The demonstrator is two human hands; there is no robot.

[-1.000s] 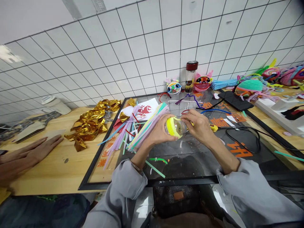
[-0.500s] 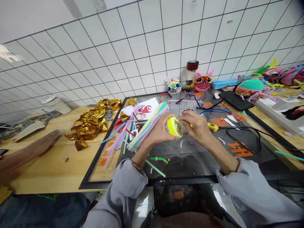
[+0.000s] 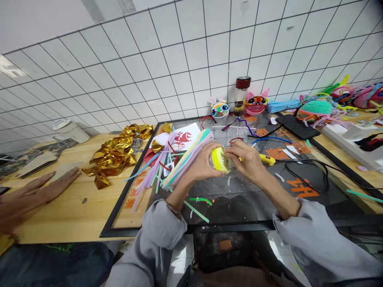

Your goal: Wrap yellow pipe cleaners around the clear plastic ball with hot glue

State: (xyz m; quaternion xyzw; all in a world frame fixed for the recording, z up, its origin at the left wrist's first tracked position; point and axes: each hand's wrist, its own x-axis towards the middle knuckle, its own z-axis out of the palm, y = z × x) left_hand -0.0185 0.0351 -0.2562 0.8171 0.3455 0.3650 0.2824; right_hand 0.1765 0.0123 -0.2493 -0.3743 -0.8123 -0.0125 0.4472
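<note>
While the left hand (image 3: 204, 163) grips one clear ball (image 3: 220, 161) at the centre of the head view, the right hand (image 3: 245, 158), at its three o'clock, is pinched closed beside it; whether a strand end sits between those fingertips I cannot tell. Yellow strands (image 3: 217, 159) already band the ball's nine o'clock side, but clear plastic shows toward three, so the covering looks partial. From the ball, two decorated figures (image 3: 220, 110) stand toward twelve and one o'clock, one jar (image 3: 240, 97) between them; one yellow-handled tool (image 3: 267, 160) lies at three.
</note>
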